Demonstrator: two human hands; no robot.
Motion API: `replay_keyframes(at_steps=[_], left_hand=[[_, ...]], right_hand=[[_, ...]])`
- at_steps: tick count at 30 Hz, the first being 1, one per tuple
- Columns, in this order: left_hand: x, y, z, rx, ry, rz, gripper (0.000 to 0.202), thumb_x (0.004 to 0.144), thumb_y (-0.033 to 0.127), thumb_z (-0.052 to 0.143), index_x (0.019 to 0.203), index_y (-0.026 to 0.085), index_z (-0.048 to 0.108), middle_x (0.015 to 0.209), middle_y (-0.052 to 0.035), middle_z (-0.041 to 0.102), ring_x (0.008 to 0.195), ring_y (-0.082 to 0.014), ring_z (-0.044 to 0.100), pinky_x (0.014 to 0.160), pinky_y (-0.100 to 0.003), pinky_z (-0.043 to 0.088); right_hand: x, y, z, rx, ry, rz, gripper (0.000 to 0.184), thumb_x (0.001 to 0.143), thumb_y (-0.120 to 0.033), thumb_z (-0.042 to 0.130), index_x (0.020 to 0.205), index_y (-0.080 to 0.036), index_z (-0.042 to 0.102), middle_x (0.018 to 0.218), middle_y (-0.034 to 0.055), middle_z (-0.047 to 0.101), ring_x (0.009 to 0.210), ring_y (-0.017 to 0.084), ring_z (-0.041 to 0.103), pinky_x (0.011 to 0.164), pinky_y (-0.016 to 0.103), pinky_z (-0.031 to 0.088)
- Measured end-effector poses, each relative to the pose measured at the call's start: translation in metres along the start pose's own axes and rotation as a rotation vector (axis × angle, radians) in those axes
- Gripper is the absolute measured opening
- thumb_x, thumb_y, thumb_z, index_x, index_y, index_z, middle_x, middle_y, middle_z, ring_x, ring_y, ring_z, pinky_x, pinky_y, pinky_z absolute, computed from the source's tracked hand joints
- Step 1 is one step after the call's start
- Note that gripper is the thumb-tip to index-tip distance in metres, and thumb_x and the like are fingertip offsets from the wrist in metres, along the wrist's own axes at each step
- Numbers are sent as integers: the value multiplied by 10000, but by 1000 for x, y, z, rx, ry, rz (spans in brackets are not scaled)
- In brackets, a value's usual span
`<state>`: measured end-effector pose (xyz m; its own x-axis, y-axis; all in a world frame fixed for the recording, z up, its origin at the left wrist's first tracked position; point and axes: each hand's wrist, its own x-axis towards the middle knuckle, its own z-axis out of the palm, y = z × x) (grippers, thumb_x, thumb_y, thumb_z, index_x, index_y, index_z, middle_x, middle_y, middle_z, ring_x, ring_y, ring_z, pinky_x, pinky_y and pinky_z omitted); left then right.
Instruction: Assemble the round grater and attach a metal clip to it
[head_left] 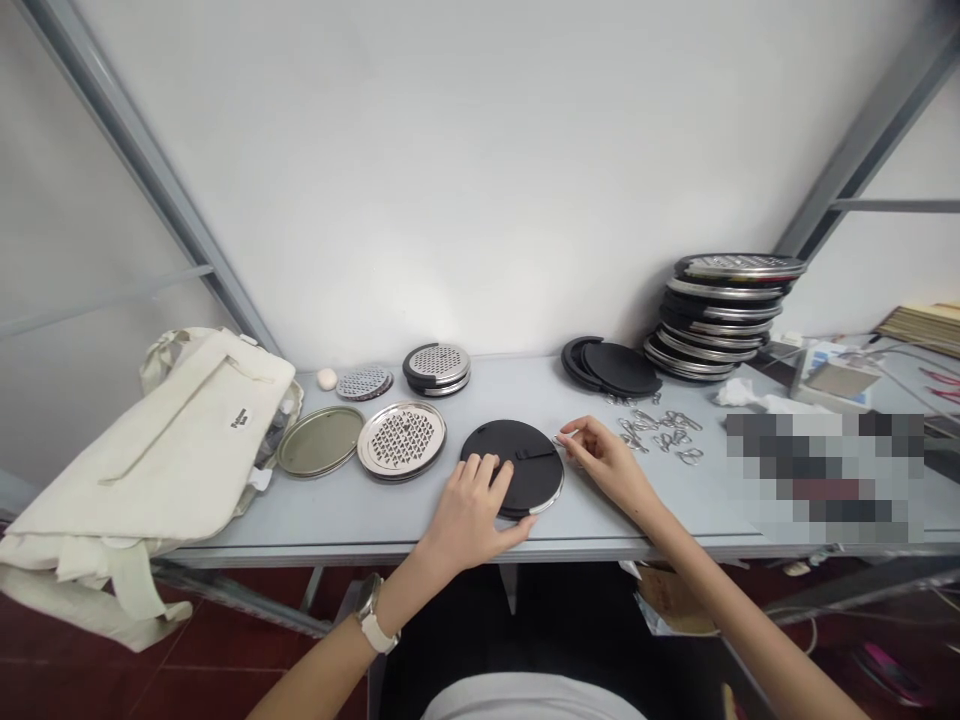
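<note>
A round grater [529, 450] lies black side up on the grey table, with part of its silver rim showing. My left hand [476, 505] steadies it, fingers on top and thumb at the near rim. At its right edge, my right hand [600, 455] pinches a small metal piece, probably a wire clip, mostly covered by the fingertips. Several loose wire clips [671, 437] lie to the right of that hand. Left of the grater is a perforated metal grating plate [401, 438], beside an olive-coloured round plate [319, 440].
A tall stack of round graters [720, 315] stands back right, near black discs [619, 368]. Smaller grating plates [365, 381] and a short stack [437, 365] sit at the back. A cream bag [165, 430] hangs over the left end. Crumpled tissue [739, 392] lies right.
</note>
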<state>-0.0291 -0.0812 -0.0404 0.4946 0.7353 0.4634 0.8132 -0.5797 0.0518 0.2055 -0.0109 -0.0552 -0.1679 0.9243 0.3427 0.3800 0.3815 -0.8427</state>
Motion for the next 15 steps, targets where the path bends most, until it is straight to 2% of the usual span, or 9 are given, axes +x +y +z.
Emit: replay_keyframes(at_steps=[7,15], left_hand=[[-1,0,0,-1,-10,-7,563,850,501,527,1262,118,513,1120,-143,546,1016,-303,492,879,-454,447],[0,0,-1,-5,-4,-5,542,853,498,524,1252,131,516,1108,-142,552,1015,-301,498,861,-453,451]], right_hand=[[0,-1,1,0,-37,-44,227,911,-430,537,988,-217,557,785,31,657,741,191,622,700,305,477],[-1,-15,0,-79,-100,-90,239,929,-354,486,1038,-206,639,682,-4,597,649,161,559,638,277,458]])
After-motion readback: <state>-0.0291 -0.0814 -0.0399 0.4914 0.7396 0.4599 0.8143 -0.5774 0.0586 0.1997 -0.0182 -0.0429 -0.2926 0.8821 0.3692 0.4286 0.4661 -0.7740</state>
